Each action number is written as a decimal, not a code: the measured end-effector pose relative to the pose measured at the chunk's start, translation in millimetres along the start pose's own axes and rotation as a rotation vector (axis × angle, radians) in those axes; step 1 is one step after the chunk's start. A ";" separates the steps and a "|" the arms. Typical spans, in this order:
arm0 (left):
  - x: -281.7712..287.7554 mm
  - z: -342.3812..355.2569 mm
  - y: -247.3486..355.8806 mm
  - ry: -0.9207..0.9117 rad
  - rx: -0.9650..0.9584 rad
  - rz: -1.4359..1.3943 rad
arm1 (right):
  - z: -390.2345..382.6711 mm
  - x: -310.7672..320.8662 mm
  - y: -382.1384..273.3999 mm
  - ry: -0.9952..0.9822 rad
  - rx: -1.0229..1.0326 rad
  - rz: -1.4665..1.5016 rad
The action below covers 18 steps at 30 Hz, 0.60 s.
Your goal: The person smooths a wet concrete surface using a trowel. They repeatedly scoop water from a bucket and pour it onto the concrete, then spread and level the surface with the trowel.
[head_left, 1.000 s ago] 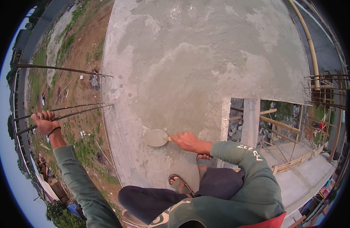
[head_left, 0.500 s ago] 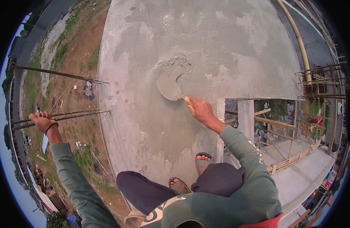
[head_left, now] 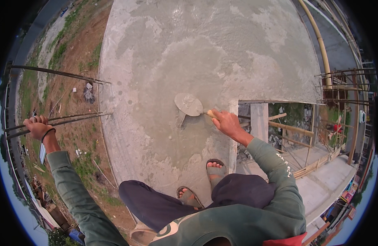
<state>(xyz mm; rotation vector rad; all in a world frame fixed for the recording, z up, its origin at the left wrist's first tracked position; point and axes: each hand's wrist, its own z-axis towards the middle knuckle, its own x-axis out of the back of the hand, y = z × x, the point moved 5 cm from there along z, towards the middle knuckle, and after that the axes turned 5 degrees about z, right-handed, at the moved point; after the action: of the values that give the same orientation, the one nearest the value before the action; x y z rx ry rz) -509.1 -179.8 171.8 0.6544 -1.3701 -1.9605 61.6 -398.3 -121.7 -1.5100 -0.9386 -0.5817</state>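
Observation:
My right hand is closed round the wooden handle of a trowel. Its rounded blade, smeared with wet cement, lies over the grey concrete slab, and a thin line of cement trails below the blade's edge. Wet cement covers much of the slab in front of me, with drier pale patches between. Off the slab's left edge, my left hand grips steel rebar rods that stick out from the slab.
Another pair of rebar rods juts out farther up the left edge, above grassy ground well below. To the right, an opening shows bamboo poles and a lower floor. A long bamboo pole stands at the far right.
The trowel has moved down and to the right, nearer my feet. The cement heap in front of its blade is now spread flat. My left hand stays on the rods.

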 end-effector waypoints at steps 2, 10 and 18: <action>-0.2 -0.9 -0.9 0.011 0.022 0.012 | 14.1 11.5 -0.4 0.192 -0.127 0.039; 0.4 3.5 -1.7 0.016 0.019 0.007 | -32.1 -68.8 -88.9 -0.318 0.307 0.055; -1.9 -2.5 0.7 0.014 0.010 0.041 | 87.6 22.4 13.5 0.196 -0.215 0.012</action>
<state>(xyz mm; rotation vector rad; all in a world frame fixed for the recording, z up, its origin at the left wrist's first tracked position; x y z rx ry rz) -505.9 -180.1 171.7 0.6390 -1.3753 -1.9143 71.5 -307.5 -126.3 -1.6135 -0.7329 -0.8273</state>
